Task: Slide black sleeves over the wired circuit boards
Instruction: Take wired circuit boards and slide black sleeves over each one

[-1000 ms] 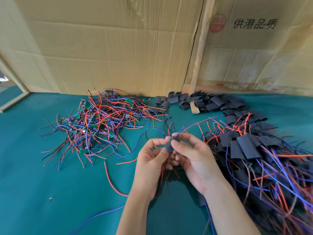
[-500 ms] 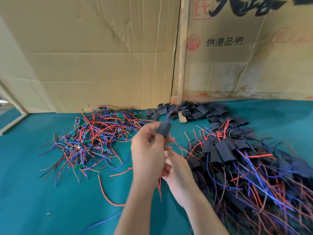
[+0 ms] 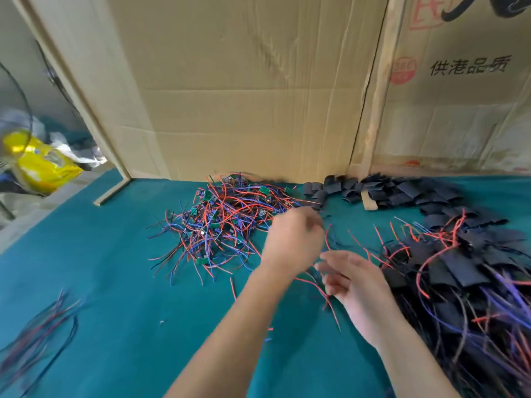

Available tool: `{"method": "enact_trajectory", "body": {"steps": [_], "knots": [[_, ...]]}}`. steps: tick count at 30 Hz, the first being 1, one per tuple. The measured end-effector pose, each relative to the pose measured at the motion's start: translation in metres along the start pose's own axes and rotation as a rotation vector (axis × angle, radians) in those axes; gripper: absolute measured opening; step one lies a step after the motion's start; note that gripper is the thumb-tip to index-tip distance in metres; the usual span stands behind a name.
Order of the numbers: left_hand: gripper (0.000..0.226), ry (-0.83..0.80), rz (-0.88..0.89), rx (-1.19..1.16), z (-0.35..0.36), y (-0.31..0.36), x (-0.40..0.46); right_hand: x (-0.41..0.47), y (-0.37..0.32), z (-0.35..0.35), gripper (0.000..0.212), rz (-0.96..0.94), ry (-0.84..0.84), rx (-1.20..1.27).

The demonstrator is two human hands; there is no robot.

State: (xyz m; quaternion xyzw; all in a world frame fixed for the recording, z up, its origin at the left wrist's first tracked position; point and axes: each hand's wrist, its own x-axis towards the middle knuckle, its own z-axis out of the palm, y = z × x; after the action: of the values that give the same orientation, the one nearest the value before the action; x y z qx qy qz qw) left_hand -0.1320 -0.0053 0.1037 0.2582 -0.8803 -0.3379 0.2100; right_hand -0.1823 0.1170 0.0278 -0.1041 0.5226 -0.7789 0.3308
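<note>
The teal table (image 3: 120, 282) runs up to a wall of cardboard sheets (image 3: 244, 90) at twelve o'clock. At three o'clock, filling the right side, lies the biggest heap: finished boards in flat black sleeves (image 3: 459, 271), the sleeves lying at many angles with no common heading, their blue, red and black leads trailing mostly toward five o'clock. Next in size, at eleven to twelve o'clock from the hands, sits the tangle of unsleeved circuit boards (image 3: 221, 222): small green rectangles half buried in red, blue and black wire that sprays outward in all directions. At one o'clock, against the cardboard, is a pile of empty sleeves (image 3: 382, 191), short flattened black tubes, matte, pointing every way. The left hand (image 3: 293, 242) reaches toward twelve o'clock, at the right edge of the bare-board tangle, fingers curled; blur hides whether it grips anything. The right hand (image 3: 353, 280) hovers below it, palm turned leftward, fingers loosely spread and grasping nothing that shows, with thin red wires (image 3: 330, 305) passing under it. At eight o'clock lies a small loose bundle of wires (image 3: 37, 331), long axis running toward seven o'clock.
</note>
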Motion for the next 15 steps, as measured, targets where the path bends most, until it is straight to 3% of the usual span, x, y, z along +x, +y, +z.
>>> {"method": "enact_trajectory", "body": {"steps": [4, 6, 10, 15], "knots": [[0.040, 0.168, -0.178, 0.526, -0.040, -0.108, 0.002, 0.001, -0.004, 0.001, 0.013, 0.010, 0.035, -0.050], [0.044, 0.167, -0.134, 0.668, -0.037, -0.144, -0.016, 0.000, -0.001, 0.003, 0.014, -0.006, 0.018, -0.093], [0.039, 0.228, -0.001, 0.727, -0.023, -0.170, -0.029, -0.008, -0.004, 0.011, 0.014, -0.078, 0.032, -0.326], [0.020, 0.290, 0.016, 0.666, -0.022, -0.169, -0.027, -0.017, 0.000, 0.044, 0.019, -0.312, -0.024, -0.774]]}}
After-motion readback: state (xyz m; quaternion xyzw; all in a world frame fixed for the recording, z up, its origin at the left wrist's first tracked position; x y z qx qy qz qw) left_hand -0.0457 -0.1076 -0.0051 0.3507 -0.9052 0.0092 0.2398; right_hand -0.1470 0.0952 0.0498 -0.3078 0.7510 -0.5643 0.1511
